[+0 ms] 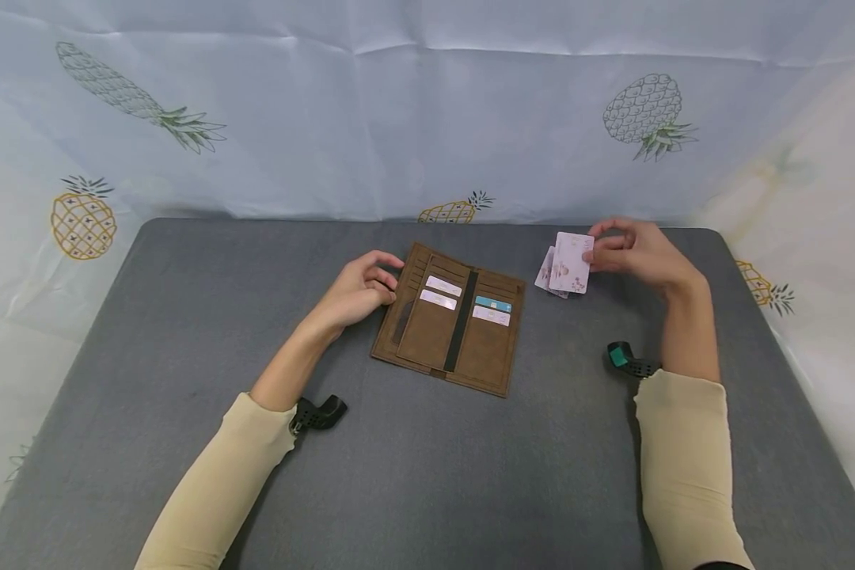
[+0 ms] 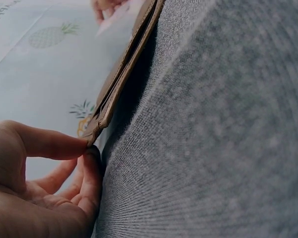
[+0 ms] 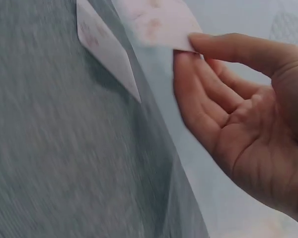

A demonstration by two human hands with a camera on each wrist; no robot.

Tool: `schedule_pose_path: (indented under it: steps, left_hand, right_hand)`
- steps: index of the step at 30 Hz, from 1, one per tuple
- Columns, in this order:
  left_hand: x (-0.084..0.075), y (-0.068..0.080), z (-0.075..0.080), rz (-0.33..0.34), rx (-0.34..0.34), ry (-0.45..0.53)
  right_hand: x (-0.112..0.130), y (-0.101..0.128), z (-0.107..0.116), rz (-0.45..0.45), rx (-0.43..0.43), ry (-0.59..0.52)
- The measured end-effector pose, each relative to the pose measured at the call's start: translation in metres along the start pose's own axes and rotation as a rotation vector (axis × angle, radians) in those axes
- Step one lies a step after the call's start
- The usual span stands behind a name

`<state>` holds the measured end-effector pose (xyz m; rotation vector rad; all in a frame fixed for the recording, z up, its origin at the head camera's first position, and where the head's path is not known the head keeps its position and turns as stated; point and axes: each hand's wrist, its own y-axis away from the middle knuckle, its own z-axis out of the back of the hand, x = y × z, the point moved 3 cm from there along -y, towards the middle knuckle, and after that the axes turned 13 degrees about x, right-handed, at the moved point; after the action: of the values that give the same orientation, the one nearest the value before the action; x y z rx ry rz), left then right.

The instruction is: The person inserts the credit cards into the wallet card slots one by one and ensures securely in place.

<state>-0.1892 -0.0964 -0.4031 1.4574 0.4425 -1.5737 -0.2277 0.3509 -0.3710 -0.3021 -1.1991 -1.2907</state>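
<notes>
Centrally, a brown wallet (image 1: 450, 318) is shown lying open and flat on the grey table (image 1: 185, 317), with four cards seen in its slots: two white ones on the left panel, a blue and a white one on the right panel. The wallet's far left corner, at about ten o'clock of its outline, is pinched by the left hand (image 1: 362, 289); in the left wrist view the thumb and curled fingers (image 2: 92, 168) are seen closed on that leather edge (image 2: 120, 82).

A pale pink card (image 1: 571, 262) is held in the right hand (image 1: 634, 252) at roughly two o'clock from the wallet, pinched at one edge between the thumb and the fingertips (image 3: 191, 74). Whether the card is lifted clear of the table cannot be told. Further pink cards (image 1: 545, 273) are seen lying on the table just beside and partly beneath it.

For a clean insertion, it is judged that the card should be kept gripped by one short edge, so that the opposite edge is left free to enter a slot, and that the wallet should be kept pressed flat by the left hand.

Both forearms are extended forward from six o'clock, clothed in cream sleeves (image 1: 684, 459). The right wrist is bent inward toward nine o'clock, and the left palm is turned toward the wallet.
</notes>
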Motion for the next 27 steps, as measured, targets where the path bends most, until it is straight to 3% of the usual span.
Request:
schedule_pose_path:
  steps: [7, 27]
  left_hand:
    - [-0.001, 0.000, 0.000, 0.000, -0.003, 0.007]
    - [-0.001, 0.000, -0.001, -0.009, -0.005, -0.007]
  right_hand:
    - [0.026, -0.012, -0.019, 0.091, -0.050, -0.129]
    - [0.058, -0.041, -0.077, 0.156, 0.029, 0.021]
